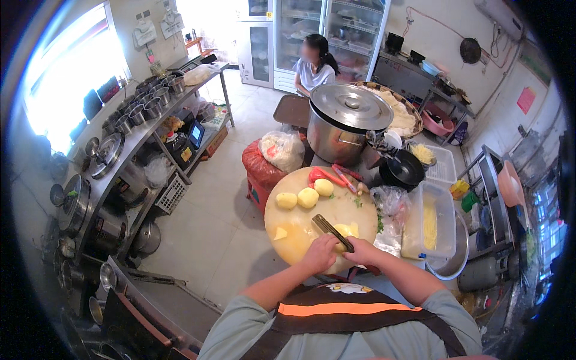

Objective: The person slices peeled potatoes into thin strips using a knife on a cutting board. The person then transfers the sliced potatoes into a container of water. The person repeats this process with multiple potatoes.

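My right hand (360, 252) grips a kitchen cleaver (333, 231), its blade seen nearly edge-on above a round cutting board (292, 252). Just left of the blade my left hand (321, 254) rests with bent fingers on the board; what lies under the fingers is hidden. Pale yellow potato slices (347, 230) lie beyond the blade, and a single piece of potato (280, 233) lies at the left. Peeled potatoes (308, 197) sit in a row farther back, near a red-handled tool (330, 176) and some green herb bits (357, 202).
A large lidded steel pot (337, 139) stands behind the board. To the right are a plastic bin (416, 238) with yellow shreds, black bowls (402, 168) and plastic bags (391, 202). A red bag (261, 166) sits left. A person (317, 67) is beyond the pot.
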Action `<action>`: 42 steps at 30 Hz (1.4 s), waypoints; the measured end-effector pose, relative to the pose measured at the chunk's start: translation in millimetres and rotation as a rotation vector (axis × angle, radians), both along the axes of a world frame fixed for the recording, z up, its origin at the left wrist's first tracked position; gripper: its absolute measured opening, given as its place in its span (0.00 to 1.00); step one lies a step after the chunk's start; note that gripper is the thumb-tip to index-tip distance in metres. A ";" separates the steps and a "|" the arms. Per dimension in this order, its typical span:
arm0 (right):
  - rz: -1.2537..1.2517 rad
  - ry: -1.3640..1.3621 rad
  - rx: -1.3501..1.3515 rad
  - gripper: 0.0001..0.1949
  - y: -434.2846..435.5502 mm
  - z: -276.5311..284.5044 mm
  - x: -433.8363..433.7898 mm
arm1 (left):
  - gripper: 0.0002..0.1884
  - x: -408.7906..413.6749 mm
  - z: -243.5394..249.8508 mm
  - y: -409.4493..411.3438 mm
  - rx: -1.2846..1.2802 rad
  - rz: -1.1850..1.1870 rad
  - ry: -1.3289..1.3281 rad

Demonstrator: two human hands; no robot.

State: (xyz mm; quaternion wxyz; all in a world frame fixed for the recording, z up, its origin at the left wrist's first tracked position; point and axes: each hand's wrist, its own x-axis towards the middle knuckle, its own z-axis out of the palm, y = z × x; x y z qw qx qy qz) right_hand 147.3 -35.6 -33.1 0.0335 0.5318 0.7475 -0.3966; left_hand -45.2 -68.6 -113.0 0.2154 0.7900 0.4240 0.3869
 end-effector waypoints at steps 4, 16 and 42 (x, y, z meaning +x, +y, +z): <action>-0.015 0.080 -0.062 0.26 9.1 -12.8 5.3 | 0.26 1.3 30.1 4.0 -0.077 0.009 -0.008; -0.111 0.291 -0.359 0.26 21.5 -9.9 10.7 | 0.28 10.5 23.1 12.0 -0.066 0.085 0.160; 0.428 -0.108 -0.001 0.12 74.2 -27.4 -6.4 | 0.30 12.5 12.0 3.2 0.052 0.113 0.055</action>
